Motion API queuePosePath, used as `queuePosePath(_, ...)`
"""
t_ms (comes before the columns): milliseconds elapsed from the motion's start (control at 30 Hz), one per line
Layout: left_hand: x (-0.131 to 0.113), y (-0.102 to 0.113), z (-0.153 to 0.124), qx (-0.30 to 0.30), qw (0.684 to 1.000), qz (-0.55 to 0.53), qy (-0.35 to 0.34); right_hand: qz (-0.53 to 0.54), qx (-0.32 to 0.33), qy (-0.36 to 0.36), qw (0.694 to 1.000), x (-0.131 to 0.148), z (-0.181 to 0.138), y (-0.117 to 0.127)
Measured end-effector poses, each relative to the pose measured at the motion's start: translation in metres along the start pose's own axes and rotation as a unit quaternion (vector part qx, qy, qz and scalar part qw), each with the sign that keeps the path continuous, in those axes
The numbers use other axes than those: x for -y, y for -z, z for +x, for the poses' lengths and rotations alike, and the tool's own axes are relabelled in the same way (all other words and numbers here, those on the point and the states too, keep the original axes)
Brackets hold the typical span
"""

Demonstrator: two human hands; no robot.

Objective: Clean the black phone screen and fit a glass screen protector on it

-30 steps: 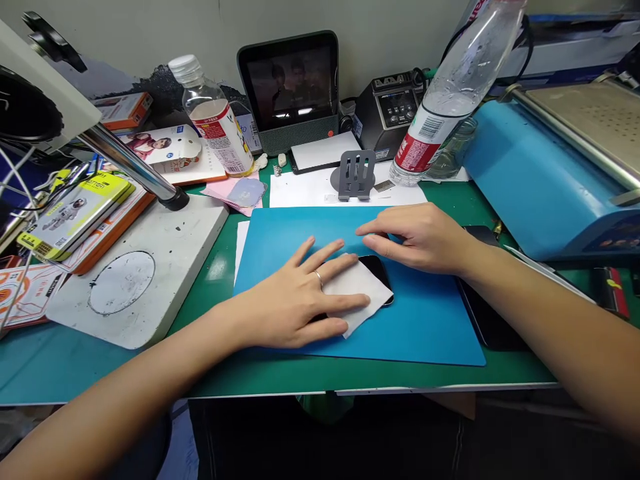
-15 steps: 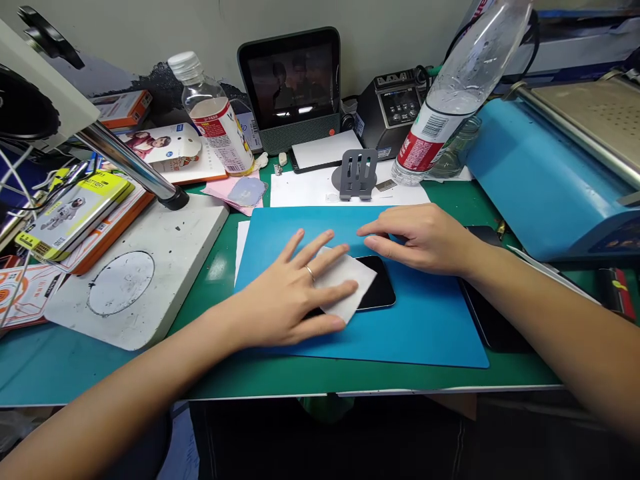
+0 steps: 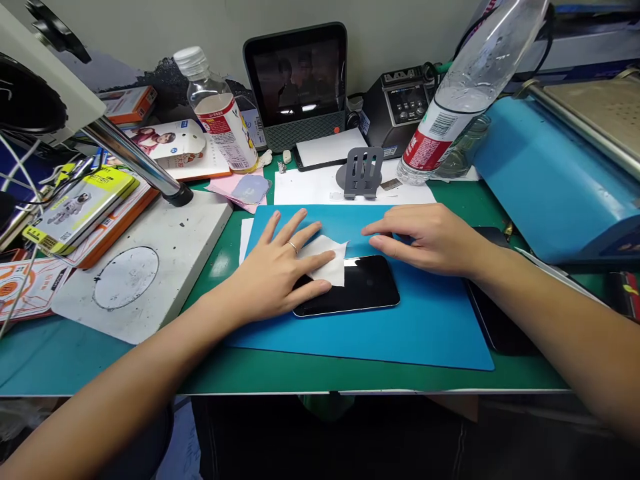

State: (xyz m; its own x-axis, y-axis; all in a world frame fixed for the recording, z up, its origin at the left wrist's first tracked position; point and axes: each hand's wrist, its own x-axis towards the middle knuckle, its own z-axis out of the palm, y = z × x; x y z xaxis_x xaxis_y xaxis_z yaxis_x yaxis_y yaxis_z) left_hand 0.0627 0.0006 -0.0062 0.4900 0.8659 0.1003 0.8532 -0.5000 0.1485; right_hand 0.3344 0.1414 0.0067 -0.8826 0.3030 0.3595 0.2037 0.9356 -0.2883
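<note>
A black smartphone point(image 3: 357, 290) lies flat, dark glass side up, on a blue mat point(image 3: 360, 340). My left hand point(image 3: 283, 270) is spread, palm down, over the phone's left end. Its fingers press a small white wipe point(image 3: 333, 267) against the phone; part of the wipe is hidden under them. My right hand point(image 3: 425, 240) rests on the mat just beyond the phone's upper right corner. Its index finger points left and its thumb is apart from it, with nothing visible between them.
Another dark device point(image 3: 500, 320) lies under my right forearm. Behind the mat stand a grey phone stand point(image 3: 363, 173), a smart display point(image 3: 297, 80) and two plastic bottles, one labelled red point(image 3: 430, 143). A blue machine point(image 3: 555, 180) is at right, a white stand base point(image 3: 190, 267) at left.
My left hand has slid left and slightly away from me with the wipe, uncovering more of the phone's glass. My right hand stays in about the same place.
</note>
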Motion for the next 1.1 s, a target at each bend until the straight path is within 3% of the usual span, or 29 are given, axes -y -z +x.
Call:
queuePosePath(300,0.011,0.001,0.0,-0.091,0.993,-0.051,-0.049,-0.023,0.001,0.029,0.999,-0.004,-0.002,-0.001)
queuePosePath(567,0.019,0.001,0.002,-0.195,0.977,-0.038,0.079,-0.064,0.027,0.022,0.997,0.004,-0.002,-0.002)
queuePosePath(667,0.019,0.001,0.004,-0.197,0.975,-0.016,0.104,-0.04,0.052,0.05,0.997,0.017,0.001,-0.006)
queuePosePath(867,0.019,0.003,0.004,-0.156,0.984,-0.002,0.084,-0.045,0.114,0.069,0.99,0.034,0.002,-0.021)
queuePosePath(1000,0.02,0.007,0.001,-0.198,0.978,-0.045,0.056,-0.053,0.12,0.051,0.99,0.035,0.002,-0.026)
queuePosePath(1100,0.013,0.013,-0.002,-0.259,0.963,-0.078,-0.002,-0.04,0.116,0.049,0.991,0.035,0.003,-0.026)
